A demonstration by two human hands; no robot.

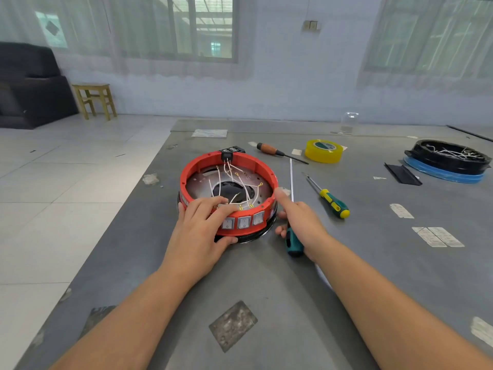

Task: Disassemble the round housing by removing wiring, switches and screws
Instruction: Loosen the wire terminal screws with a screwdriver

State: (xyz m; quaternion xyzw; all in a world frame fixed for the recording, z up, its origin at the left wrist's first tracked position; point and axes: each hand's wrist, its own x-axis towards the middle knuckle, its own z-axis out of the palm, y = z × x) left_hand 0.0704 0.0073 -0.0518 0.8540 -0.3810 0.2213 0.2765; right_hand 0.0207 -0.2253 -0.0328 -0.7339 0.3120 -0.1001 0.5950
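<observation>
A round red housing point(202, 162) sits on the grey table point(266, 289), with white wires point(241, 180) crossing its open inside and several rocker switches point(244, 222) along its near wall. My left hand point(202, 231) grips the near rim, fingers reaching over onto the wires and thumb on the outer base. My right hand point(301, 222) holds a teal-handled screwdriver point(293, 241), whose long shaft point(291, 180) points away, while its index finger touches the housing's right rim.
A green-and-yellow screwdriver point(333, 202) and a brown-handled screwdriver point(277, 152) lie right of the housing. A yellow tape roll point(323, 150) stands behind them. A second black housing on a blue ring point(448, 161) sits far right. The table edge runs along the left.
</observation>
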